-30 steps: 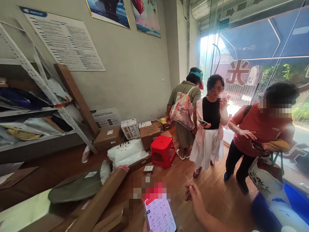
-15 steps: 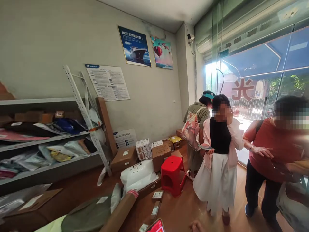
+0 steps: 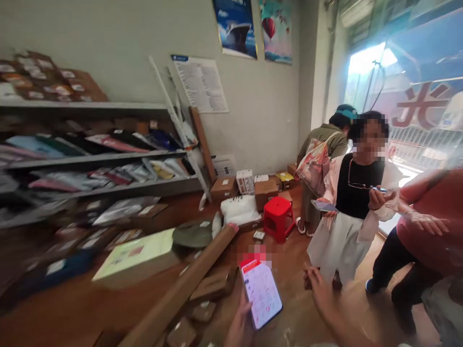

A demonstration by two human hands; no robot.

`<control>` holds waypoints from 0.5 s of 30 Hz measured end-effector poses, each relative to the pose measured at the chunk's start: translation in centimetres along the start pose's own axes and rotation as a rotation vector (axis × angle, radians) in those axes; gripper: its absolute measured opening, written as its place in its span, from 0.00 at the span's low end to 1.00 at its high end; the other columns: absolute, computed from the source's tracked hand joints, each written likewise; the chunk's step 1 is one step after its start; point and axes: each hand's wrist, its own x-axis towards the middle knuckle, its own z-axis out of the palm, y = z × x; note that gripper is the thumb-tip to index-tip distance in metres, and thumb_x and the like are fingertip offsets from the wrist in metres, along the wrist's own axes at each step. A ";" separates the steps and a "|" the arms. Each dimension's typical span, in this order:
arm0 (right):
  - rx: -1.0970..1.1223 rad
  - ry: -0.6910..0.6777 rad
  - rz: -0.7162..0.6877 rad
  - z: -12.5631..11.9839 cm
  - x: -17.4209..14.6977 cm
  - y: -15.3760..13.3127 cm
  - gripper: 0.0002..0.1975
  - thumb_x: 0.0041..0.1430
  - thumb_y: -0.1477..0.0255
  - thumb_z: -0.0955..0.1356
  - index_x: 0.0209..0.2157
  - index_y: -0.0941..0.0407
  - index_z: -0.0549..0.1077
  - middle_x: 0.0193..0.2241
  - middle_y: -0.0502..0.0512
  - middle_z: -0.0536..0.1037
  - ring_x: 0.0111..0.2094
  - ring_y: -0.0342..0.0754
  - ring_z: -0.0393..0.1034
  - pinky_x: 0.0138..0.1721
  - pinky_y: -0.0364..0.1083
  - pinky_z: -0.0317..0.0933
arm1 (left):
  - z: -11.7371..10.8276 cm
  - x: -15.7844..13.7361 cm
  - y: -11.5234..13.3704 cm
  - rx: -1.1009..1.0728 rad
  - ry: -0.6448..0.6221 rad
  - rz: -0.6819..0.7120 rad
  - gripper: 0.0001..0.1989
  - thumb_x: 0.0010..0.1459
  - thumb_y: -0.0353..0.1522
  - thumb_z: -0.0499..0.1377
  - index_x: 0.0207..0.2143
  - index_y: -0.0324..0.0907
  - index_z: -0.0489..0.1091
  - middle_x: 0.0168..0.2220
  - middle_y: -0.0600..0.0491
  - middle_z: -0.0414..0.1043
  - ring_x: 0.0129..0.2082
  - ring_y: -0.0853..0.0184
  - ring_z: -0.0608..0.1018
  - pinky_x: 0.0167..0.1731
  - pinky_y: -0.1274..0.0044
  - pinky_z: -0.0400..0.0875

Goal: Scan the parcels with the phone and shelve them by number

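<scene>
My left hand [image 3: 239, 322] is closed around the edge of a smartphone [image 3: 263, 295]. Its lit screen faces up and shows a pale page with a red band at the top; the text is too blurred to read. To the right of the phone, my right hand [image 3: 319, 287] is raised over the floor, apart from it. Its fingers are loosely bent and a little apart, somewhat blurred, and I see nothing held in them.
Long cardboard box [image 3: 188, 279] and a pale yellow box [image 3: 137, 258] lie on the floor at left. Shelves [image 3: 90, 159] hold bagged parcels. A red stool [image 3: 279, 219] stands ahead. A person in a pink jacket [image 3: 334, 180] and a person in red [image 3: 430, 212] stand at right.
My view has swung left and down, bringing the phone and both my hands further into sight. The person in the pink jacket has lowered a hand from the face.
</scene>
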 end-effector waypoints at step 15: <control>0.417 -0.735 0.527 7.9 0.1 -4.6 0.40 0.41 0.35 0.69 0.43 0.54 0.78 0.38 0.59 0.82 0.40 0.58 0.76 0.42 0.55 0.68 | 5.9 -1.0 4.1 0.566 -0.045 0.073 0.32 0.60 0.54 0.51 0.59 0.46 0.65 0.50 0.42 0.74 0.45 0.51 0.77 0.34 0.67 0.75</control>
